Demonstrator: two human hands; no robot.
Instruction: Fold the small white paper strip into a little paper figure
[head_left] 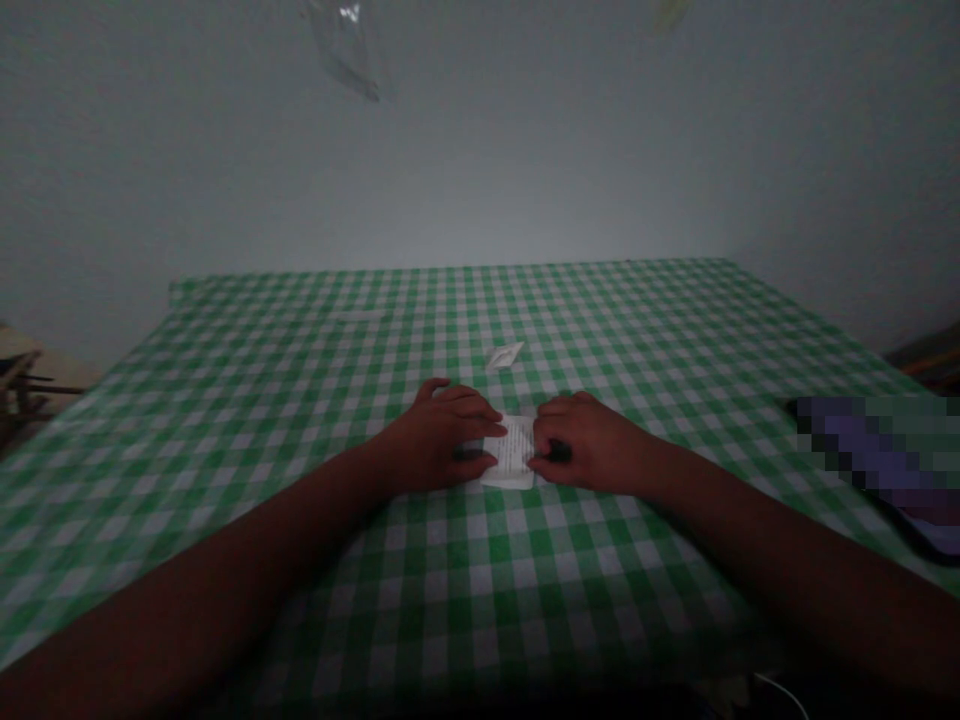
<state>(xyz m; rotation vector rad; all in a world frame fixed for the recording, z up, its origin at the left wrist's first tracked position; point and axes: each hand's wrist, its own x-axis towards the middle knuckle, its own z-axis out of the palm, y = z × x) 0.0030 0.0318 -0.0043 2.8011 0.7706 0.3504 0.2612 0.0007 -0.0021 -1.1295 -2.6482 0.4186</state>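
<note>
A small white piece of paper (515,455) with lines of print lies on the checked cloth, between my two hands. My left hand (448,437) has its thumb and fingertips on the paper's left edge, the index finger and thumb a little apart. At the right edge, my right hand (585,440) has curled fingers and a thumb closing on the paper. Dark shadow fills the hollow of each hand. Just beyond them rests a second small piece of white paper (505,355), folded or creased.
A green and white checked tablecloth (465,590) covers the table, which meets a pale wall (525,150). To the right lies a dark-edged phone-like device (892,470), its screen blurred out. A clear plastic bag (349,50) hangs on the wall. A white cable (784,690) shows below the front edge.
</note>
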